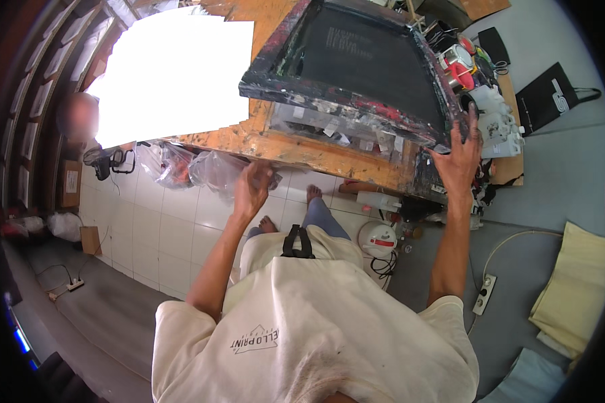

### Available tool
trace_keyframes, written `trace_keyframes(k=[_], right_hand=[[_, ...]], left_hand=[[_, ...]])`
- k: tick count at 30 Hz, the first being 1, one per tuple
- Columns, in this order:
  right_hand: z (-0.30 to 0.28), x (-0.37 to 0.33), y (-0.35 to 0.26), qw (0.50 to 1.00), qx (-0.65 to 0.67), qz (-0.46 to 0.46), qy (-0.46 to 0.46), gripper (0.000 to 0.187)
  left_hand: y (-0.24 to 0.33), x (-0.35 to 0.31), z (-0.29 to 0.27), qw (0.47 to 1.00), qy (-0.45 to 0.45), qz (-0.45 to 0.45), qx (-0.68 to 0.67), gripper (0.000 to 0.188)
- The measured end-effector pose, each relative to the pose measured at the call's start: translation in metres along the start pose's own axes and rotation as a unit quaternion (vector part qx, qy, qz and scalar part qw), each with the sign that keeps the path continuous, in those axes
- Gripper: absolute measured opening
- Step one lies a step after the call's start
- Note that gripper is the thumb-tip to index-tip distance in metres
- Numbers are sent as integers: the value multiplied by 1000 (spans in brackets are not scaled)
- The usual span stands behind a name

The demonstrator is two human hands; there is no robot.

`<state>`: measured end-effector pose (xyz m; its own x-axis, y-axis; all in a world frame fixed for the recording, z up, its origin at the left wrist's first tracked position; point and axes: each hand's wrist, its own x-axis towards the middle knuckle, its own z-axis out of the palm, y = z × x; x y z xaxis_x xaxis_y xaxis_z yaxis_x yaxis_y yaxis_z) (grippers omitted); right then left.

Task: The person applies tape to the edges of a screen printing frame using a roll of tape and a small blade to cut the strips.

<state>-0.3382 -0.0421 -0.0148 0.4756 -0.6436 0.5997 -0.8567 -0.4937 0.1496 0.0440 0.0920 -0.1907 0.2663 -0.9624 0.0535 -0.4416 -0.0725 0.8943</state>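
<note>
A screen printing frame (356,104) with a dark mesh and paint-stained wooden sides sits slanted over the right part of the wooden table (302,153). My right hand (458,158) is at its near right corner, thumb by the front edge and fingers reaching up along the right side. Below the near side of the frame shows a paint-marked surface with several pale scraps. My left hand (250,191) is just off the table's front edge, fingers loosely curled, close to a clear plastic bag (215,173). I see nothing clearly held in it.
White sheets (178,74) lie in a large pile on the table's left. Cans, bottles and scissors crowd a side surface (511,101) at right. Beneath the table are hanging bags and a round white appliance (378,240). A power strip (484,294) lies right, shelves (40,87) stand left.
</note>
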Motion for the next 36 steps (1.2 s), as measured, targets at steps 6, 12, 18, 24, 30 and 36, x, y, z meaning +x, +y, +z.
trace_keyframes(k=[6,12,18,24,30,36], right_hand=[[-16,40,34,995,92,20,30,95],[-30,91,57,990,131,5,52,90],[-37,115,94,989,121,-64,59,93],[-34,111,113,979,172,-75,81,95],[-33,106,110,974,215,-17,66,95],[-32,104,101,973,218,-2,76,99]], left_hand=[[17,100,59,994,29,52,89,32],[-6,169,100,956,35,141,256,51],[22,222,94,934,-183,75,296,50],[5,238,99,905,-255,204,273,31],[3,234,93,927,-279,182,171,44],[14,249,93,909,-341,145,190,41]])
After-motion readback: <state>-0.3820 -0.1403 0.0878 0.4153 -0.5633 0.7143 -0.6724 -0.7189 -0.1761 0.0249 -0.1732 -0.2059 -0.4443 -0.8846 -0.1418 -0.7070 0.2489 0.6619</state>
